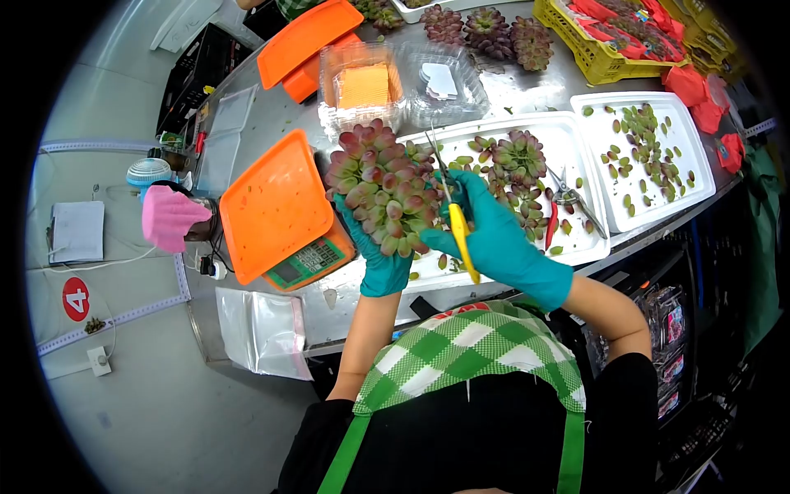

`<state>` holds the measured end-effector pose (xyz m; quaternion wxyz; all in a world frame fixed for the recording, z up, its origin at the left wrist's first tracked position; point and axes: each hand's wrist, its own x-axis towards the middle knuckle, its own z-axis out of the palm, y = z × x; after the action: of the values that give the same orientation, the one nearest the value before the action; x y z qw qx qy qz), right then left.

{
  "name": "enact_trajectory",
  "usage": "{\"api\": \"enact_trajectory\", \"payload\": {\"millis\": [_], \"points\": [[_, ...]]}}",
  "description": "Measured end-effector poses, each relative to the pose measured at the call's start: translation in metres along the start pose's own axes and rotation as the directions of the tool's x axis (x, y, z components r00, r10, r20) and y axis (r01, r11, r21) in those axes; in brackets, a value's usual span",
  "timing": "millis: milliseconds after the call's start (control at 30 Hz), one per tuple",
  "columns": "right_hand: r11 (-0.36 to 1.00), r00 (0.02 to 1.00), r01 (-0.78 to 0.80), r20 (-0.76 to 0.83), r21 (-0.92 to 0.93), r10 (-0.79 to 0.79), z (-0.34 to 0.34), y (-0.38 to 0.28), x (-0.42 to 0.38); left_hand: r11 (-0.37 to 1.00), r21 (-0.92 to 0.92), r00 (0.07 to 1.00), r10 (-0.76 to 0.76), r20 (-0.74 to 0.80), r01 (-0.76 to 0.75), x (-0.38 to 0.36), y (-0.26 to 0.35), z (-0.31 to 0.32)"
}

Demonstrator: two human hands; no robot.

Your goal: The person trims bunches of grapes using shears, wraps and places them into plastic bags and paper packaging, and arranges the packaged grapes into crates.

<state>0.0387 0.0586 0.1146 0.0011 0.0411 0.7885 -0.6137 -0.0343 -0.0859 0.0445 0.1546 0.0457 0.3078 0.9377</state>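
My left hand (383, 267), in a teal glove, grips a large cluster of green and reddish succulent rosettes (387, 189) from below, fingers wrapped round its underside. Yellow-handled snips (459, 235) with long, thin, pointed blades are in my gloved right hand (494, 235). Their blades point up and away, overlapping the right edge of the cluster in this view. Under and behind my right hand lies a white tray (586, 140) with loose leaves, a succulent rosette (520, 156) and red-handled pruning shears (564, 196).
An orange-topped scale (276, 206) stands left of my hands. Beyond are clear plastic boxes (362, 86), more rosettes (487, 33) and a yellow crate (592, 62). A second white tray (691, 136) with leaves sits right. A plastic bag (262, 329) hangs over the front edge.
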Motion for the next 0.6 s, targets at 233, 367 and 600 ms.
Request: {"api": "enact_trajectory", "payload": {"millis": [233, 367, 600], "points": [[0.988, 0.996, -0.084, 0.004, 0.133, 0.084, 0.013, 0.021, -0.001, 0.998, -0.053, 1.0, 0.026, 0.008, -0.025, 0.001, 0.007, 0.009], [0.962, 0.992, -0.05, -0.096, 0.269, 0.079, 0.0, 0.057, -0.01, 0.987, 0.156, 0.994, 0.044, -0.096, -0.028, -0.004, 0.013, 0.02], [0.907, 0.977, 0.166, -0.188, 0.387, -0.098, -0.008, 0.012, -0.002, 0.988, 0.1, 0.992, -0.121, 0.039, 0.116, -0.01, 0.01, 0.03]]}}
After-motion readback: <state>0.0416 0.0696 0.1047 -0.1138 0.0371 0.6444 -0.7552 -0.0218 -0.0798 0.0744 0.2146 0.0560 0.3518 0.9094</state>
